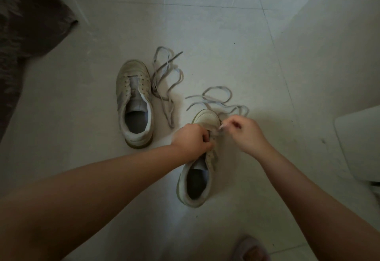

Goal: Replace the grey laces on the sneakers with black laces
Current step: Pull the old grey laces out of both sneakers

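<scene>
Two worn white sneakers stand on the floor. The left sneaker (134, 104) has bare eyelets, and a loose grey lace (167, 79) lies in loops just right of it. The right sneaker (200, 164) sits under my hands. My left hand (190, 141) grips its upper by the eyelets. My right hand (244, 132) pinches a strand of the second grey lace (218, 100), whose loops trail on the floor beyond the toe. I see no black laces.
The floor is pale tile (205, 24). A dark furry rug or blanket (24, 24) fills the upper left. A white object (359, 143) sits at the right edge. A slippered foot (250, 250) shows at the bottom.
</scene>
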The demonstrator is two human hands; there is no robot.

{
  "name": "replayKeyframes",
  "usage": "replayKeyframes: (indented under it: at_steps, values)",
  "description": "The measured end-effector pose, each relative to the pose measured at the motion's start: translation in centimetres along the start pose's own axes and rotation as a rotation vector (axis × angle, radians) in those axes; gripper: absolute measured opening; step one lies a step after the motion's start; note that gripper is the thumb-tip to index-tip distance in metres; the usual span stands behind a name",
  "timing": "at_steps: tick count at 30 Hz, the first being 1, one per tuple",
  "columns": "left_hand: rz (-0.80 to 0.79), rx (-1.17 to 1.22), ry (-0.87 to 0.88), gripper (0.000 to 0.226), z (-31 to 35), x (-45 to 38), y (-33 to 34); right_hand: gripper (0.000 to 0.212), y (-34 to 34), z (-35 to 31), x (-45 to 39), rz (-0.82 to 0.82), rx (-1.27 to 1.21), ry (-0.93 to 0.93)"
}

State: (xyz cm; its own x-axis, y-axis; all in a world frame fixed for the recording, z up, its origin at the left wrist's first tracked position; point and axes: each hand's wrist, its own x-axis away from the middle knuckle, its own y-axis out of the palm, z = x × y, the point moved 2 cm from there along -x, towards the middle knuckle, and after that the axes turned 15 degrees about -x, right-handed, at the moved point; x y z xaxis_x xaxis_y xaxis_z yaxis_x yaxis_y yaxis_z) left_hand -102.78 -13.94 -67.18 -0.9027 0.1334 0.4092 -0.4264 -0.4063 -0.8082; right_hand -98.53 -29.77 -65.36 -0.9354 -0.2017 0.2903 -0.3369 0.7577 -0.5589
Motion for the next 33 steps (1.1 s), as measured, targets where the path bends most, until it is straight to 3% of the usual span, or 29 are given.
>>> replayKeyframes:
  at_steps: [3,5,7,9,11,16,18,22,24,26,30,33]
  values:
    - [-0.002,0.000,-0.003,0.020,0.0,0.1,0.1,0.018,-2.8,0.6,-0.6,0.322,-0.249,0.109]
    - [0.012,0.002,-0.004,0.023,0.0,0.2,0.2,0.016,-3.4,1.8,-0.8,0.381,-0.257,0.185]
    - [0.024,0.015,0.000,0.023,0.0,0.3,0.3,0.011,-2.7,2.1,-0.6,0.302,-0.102,0.149]
    - [0.023,0.024,0.012,0.024,-0.1,0.3,0.2,0.020,-1.4,1.7,-0.3,0.140,0.049,-0.043]
    - [0.020,0.023,0.017,0.023,-0.1,0.3,0.1,0.016,-0.3,0.7,0.1,-0.015,0.149,-0.159]
    - [0.019,0.016,0.012,0.025,0.0,0.2,0.2,0.008,0.7,-0.2,0.0,-0.115,0.327,-0.141]
    - [0.003,0.013,0.013,0.027,-0.1,0.2,0.1,0.007,0.3,-0.2,-0.1,-0.026,0.206,-0.131]
    - [-0.010,0.011,0.005,0.025,-0.3,0.1,-0.2,0.014,-3.4,0.7,-1.0,0.372,-0.096,0.038]
    - [-0.006,0.003,0.002,0.023,-0.3,0.2,-0.1,0.013,-4.8,1.8,-1.5,0.415,-0.075,0.131]
    - [-0.001,0.005,-0.004,0.025,-0.3,0.2,0.1,0.010,-4.5,1.6,-1.4,0.319,0.025,0.076]
    - [0.004,0.001,-0.005,0.024,-0.3,0.1,-0.1,0.018,-0.9,-0.2,-0.4,0.017,0.205,-0.241]
    - [0.015,-0.001,-0.019,0.029,-0.4,0.2,-0.1,0.007,0.8,-0.4,-0.4,-0.162,0.416,-0.213]
